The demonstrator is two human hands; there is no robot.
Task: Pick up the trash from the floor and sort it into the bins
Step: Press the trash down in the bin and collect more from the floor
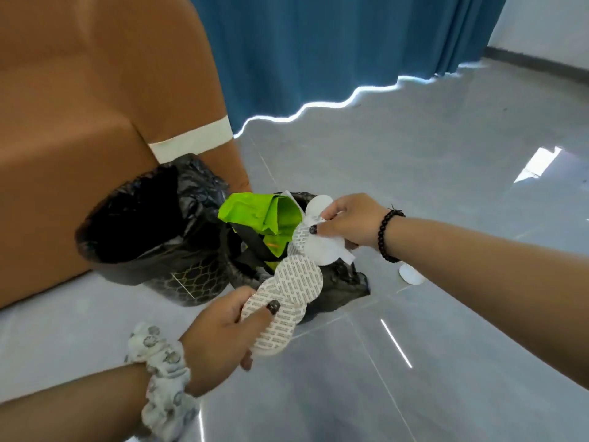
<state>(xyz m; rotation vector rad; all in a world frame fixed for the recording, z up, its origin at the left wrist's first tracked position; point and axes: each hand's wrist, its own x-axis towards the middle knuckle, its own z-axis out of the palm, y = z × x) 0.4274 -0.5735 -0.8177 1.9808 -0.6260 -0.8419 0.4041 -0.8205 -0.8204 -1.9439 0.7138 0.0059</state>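
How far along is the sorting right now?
Done: green packaging already sits in the right bin; the left bin looks dark inside. In hand: left hand and right hand pinch a strip of round liners over the right bin. Left: one white disc on the floor.

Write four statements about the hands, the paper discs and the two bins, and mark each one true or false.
1. Both hands hold the strip of paper discs. True.
2. The left bin is full of green trash. False: it looks dark inside; the green wrapper sits in the right bin.
3. A white disc lies on the floor. True.
4. The right hand is empty. False: it pinches the strip's upper end; the left hand holds the lower end.
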